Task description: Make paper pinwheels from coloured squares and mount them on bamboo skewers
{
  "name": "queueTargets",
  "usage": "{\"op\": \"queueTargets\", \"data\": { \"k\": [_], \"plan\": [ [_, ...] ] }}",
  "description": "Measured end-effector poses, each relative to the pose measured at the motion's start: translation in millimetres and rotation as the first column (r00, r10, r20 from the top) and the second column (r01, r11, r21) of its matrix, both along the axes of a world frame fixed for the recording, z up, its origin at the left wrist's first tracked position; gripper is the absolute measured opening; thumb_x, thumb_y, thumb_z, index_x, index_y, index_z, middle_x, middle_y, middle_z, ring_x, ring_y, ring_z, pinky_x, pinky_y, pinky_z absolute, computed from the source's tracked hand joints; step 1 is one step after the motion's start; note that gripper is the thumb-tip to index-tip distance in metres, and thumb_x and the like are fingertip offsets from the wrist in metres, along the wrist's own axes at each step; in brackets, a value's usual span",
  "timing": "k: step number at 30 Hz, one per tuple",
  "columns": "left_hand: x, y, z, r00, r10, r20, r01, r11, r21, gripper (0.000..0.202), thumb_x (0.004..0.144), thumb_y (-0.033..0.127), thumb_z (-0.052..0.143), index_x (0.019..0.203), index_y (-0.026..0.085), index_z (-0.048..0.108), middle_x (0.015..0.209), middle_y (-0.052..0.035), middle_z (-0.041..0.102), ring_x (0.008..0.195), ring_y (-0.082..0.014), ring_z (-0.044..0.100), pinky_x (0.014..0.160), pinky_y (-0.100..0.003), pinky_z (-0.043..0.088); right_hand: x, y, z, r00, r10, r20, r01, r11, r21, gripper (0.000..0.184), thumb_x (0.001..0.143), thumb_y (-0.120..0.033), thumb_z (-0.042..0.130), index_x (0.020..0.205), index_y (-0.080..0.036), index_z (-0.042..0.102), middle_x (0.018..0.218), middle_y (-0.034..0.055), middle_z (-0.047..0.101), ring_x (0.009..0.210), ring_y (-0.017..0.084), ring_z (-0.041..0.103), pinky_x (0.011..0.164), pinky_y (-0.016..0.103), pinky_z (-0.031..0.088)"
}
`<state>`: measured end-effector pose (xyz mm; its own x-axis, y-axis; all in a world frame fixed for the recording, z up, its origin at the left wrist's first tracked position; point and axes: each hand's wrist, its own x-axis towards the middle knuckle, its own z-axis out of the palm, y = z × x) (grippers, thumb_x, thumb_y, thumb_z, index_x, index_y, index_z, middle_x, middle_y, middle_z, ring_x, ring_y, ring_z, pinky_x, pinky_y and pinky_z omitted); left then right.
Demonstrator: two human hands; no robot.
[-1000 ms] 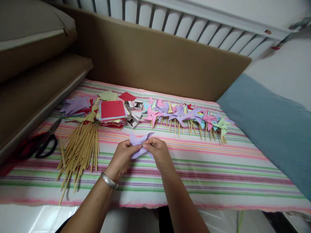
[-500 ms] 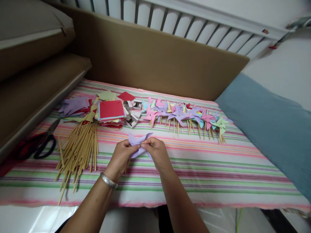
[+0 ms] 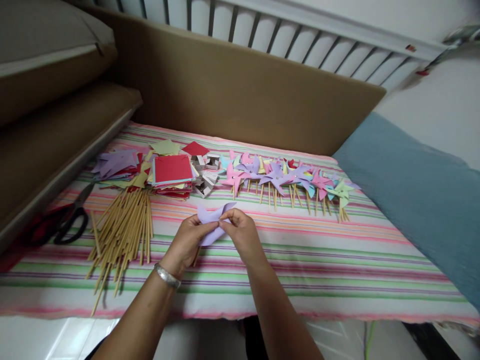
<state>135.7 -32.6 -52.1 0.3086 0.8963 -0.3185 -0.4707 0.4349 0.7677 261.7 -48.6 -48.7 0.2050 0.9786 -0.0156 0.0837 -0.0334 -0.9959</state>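
A purple paper pinwheel (image 3: 210, 216) is pinched between my two hands, over the near middle of the striped cloth. My left hand (image 3: 187, 237) has its thumb on the pinwheel's left side near the centre, and a short end of a wooden stick (image 3: 197, 256) shows below that hand. On the right, the thumb and fingertips of my right hand (image 3: 240, 231) press together at the pinwheel's centre. Whatever lies under those fingertips is hidden. Finished pinwheels (image 3: 277, 176) in several colours lie in a row farther back on the right.
Wooden sticks (image 3: 122, 235) lie in a heap at left, beside black-handled scissors (image 3: 73, 220). Behind them are stacked red paper squares (image 3: 172, 169), cut purple papers (image 3: 116, 164) and small open boxes (image 3: 205, 184). A brown board (image 3: 243, 90) stands along the back of the striped cloth (image 3: 318, 270).
My right fingertips have shifted slightly at the pinwheel's centre, and the pinwheel's blades have tilted a little. Both hands stay in nearly the same place.
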Motion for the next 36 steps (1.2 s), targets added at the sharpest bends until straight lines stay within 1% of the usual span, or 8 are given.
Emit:
{"op": "queueTargets", "data": {
  "k": [5,10,12,16,19,21,31,36],
  "plan": [
    [-13,8,-4.0,0.998,0.044,-0.052,-0.043,0.999,0.01,0.026,0.052,0.019,0.081,0.075,0.011,0.072,0.071,-0.0058,0.072,0.062,-0.0144,0.063,0.065,-0.025,0.047,-1,0,7.7,0.999,0.051,0.002,-0.051,0.998,0.027,0.006,0.066,-0.021,0.061,0.073,-0.02,0.06,0.073,-0.0003,0.064,0.072,0.016,0.06,0.068,0.027,0.044],
    [-40,24,1.4,0.946,0.322,-0.038,-0.321,0.946,0.041,0.029,0.05,0.017,0.081,0.077,0.014,0.07,0.075,-0.0026,0.072,0.069,-0.0138,0.064,0.07,-0.025,0.046,0,2,0.5,0.97,-0.046,0.24,0.042,0.999,0.021,0.01,0.076,-0.027,0.055,0.08,-0.022,0.063,0.079,0.0018,0.068,0.075,0.018,0.062,0.07,0.03,0.045],
    [-47,27,5.4,0.922,0.386,0.003,-0.386,0.922,0.041,0.031,0.049,0.014,0.081,0.077,0.015,0.07,0.074,-0.001,0.071,0.071,-0.0133,0.064,0.073,-0.024,0.046,-7,3,-7.5,0.894,-0.001,0.448,0.027,0.998,-0.051,0.01,0.077,-0.028,0.055,0.075,-0.022,0.064,0.072,0.0027,0.068,0.069,0.02,0.061,0.065,0.031,0.043],
    [-51,26,7.0,0.918,0.392,0.062,-0.396,0.916,0.062,0.029,0.049,0.014,0.081,0.076,0.014,0.069,0.071,-0.0005,0.07,0.07,-0.0129,0.064,0.073,-0.024,0.047,-35,4,-20.5,0.603,0.079,0.794,0.043,0.99,-0.131,0.022,0.076,-0.042,0.061,0.074,-0.02,0.065,0.075,0.0092,0.068,0.075,0.024,0.061,0.066,0.033,0.04],
    [-53,26,5.3,0.921,0.374,0.112,-0.384,0.919,0.088,0.026,0.053,0.015,0.08,0.076,0.015,0.069,0.075,-0.0004,0.071,0.073,-0.0124,0.064,0.075,-0.024,0.048,-52,5,-22.3,0.44,0.14,0.887,0.085,0.977,-0.196,0.023,0.075,-0.039,0.06,0.083,-0.018,0.066,0.084,0.0107,0.069,0.082,0.025,0.062,0.068,0.032,0.041],
    [-55,26,5.5,0.921,0.367,0.13,-0.381,0.919,0.102,0.025,0.054,0.015,0.08,0.076,0.016,0.069,0.078,0.0002,0.072,0.075,-0.0114,0.064,0.077,-0.023,0.048,-56,6,-20.6,0.416,0.18,0.892,0.104,0.964,-0.243,0.019,0.076,-0.031,0.058,0.087,-0.017,0.065,0.09,0.0113,0.069,0.085,0.025,0.062,0.067,0.032,0.041],
    [-54,25,9.3,0.936,0.32,0.146,-0.338,0.934,0.118,0.021,0.058,0.013,0.078,0.076,0.018,0.07,0.077,0.0022,0.073,0.073,-0.0092,0.064,0.074,-0.019,0.048,-33,14,-22.6,0.786,0.147,0.601,0.068,0.945,-0.32,0.008,0.068,-0.018,0.055,0.062,-0.02,0.06,0.067,0.0041,0.068,0.07,0.02,0.063,0.064,0.028,0.042],
    [-49,26,7.8,0.935,0.325,0.142,-0.342,0.932,0.118,0.02,0.056,0.013,0.078,0.074,0.017,0.069,0.074,0.0012,0.072,0.073,-0.0112,0.065,0.076,-0.022,0.049,-4,19,-23.3,0.949,0.036,0.315,0.064,0.951,-0.301,0.016,0.074,-0.023,0.05,0.085,-0.016,0.058,0.065,0.0014,0.065,0.053,0.012,0.059,0.05,0.022,0.043]
  ]
}}
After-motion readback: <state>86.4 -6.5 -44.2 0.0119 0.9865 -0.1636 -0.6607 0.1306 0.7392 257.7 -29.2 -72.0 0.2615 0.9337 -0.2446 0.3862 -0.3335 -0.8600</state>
